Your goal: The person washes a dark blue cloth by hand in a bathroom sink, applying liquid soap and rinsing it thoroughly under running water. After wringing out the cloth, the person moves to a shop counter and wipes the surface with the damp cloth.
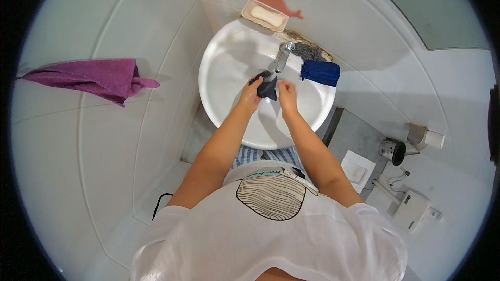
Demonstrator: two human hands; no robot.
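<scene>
Over the white washbasin (222,101), my left hand (252,93) grips a dark wet cloth (267,88) under the chrome faucet (284,57). Water seems to run from the spout onto the cloth. My right hand (287,93) is just right of the cloth, its fingers curled; whether they pinch the cloth's edge cannot be told. A folded dark blue cloth (320,73) lies on the basin's right rim. Behind the basin, a pink soap dish (282,27) with a fish-shaped back holds a pale bar of soap (267,16).
A purple towel (86,80) hangs on the left wall. Behind the faucet, a dark rough patch (308,51) marks the ledge. At the right are a mirror (445,11), a toilet-paper roll (434,139), a dark-mouthed bin (392,152) and a white cistern (411,210).
</scene>
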